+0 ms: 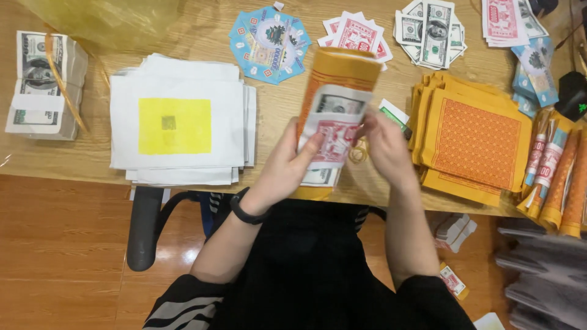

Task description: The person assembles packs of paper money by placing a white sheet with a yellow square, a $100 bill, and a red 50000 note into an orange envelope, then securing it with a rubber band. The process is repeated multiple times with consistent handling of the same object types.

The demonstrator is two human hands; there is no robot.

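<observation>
A view from above shows a seated person at a wooden desk (202, 36), both hands raised over its near edge and closed on one rolled bundle (336, 116) of paper notes. The bundle stands nearly upright, tilted slightly to the right. Its outer wrap is an orange-yellow sheet; grey-green and red printed notes show on the side facing the person.

The left hand (284, 168), with a black band at the wrist, grips the bundle's lower left side, thumb pressed across the front. The right hand (382, 146) holds the right side, its fingers curled narrowly around the edge. A thin yellowish rubber band (359, 151) appears to hang at the right fingers, just beside the bundle, though it is small and hard to read.

To do this rolling well, it seems wise to keep the left grip firm so the layers do not spring loose, and to keep the edges lined up while the right hand works.

Left on the desk lies a stack of white sheets (183, 119) with a yellow square, and further left a banded wad of notes (43, 85). To the right sits a pile of orange sheets (474, 140), with finished rolls (559, 177) beyond.
</observation>
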